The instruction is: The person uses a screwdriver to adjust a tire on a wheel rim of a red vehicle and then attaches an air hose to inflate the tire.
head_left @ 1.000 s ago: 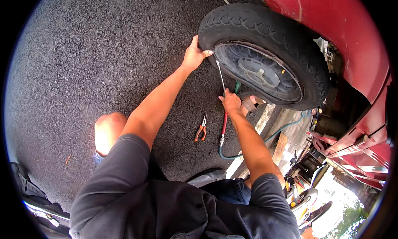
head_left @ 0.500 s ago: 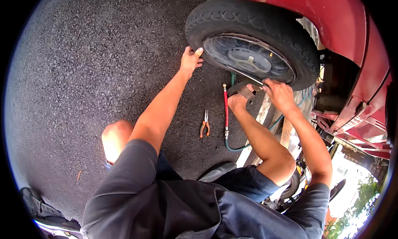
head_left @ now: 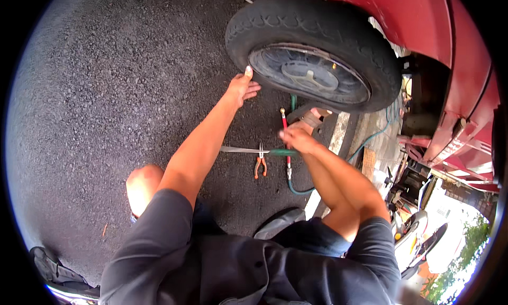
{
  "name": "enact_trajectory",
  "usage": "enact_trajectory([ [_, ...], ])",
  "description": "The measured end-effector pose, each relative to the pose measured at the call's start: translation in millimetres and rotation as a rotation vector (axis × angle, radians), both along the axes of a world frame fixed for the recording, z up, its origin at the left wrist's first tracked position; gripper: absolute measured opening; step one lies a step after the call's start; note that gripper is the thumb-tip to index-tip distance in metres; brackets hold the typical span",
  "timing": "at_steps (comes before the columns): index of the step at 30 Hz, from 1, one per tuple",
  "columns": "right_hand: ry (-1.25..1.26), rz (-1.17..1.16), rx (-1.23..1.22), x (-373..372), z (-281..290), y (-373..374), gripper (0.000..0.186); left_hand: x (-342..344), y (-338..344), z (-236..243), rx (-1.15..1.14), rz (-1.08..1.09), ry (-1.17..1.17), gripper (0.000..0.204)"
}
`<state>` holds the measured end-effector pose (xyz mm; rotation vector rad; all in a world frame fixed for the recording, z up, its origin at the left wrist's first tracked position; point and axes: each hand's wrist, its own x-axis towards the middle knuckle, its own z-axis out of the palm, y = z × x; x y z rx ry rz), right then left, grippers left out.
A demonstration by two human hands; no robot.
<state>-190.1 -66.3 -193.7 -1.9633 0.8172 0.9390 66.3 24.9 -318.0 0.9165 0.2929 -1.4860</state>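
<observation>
Fingers of our left hand are outstretched, loose, at the wheel beside the red bodywork; our right hand is blurry by the green-handled tool, can't tell if it's gripping; tool's shaft crosses the pliers.

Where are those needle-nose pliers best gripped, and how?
Probably by the orange handles of the needle-nose pliers, from the near side: they splay toward that side, while the slim nose points away and, in view, a green-handled tool crosses it.
</observation>
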Motion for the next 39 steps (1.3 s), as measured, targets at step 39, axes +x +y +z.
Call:
enact_trajectory([
  [39, -0.670, -0.965, -0.353, 92, 119, -8, 0.025, 5, 10, -32, 0.041, 0.036, -0.263, 0.079],
])
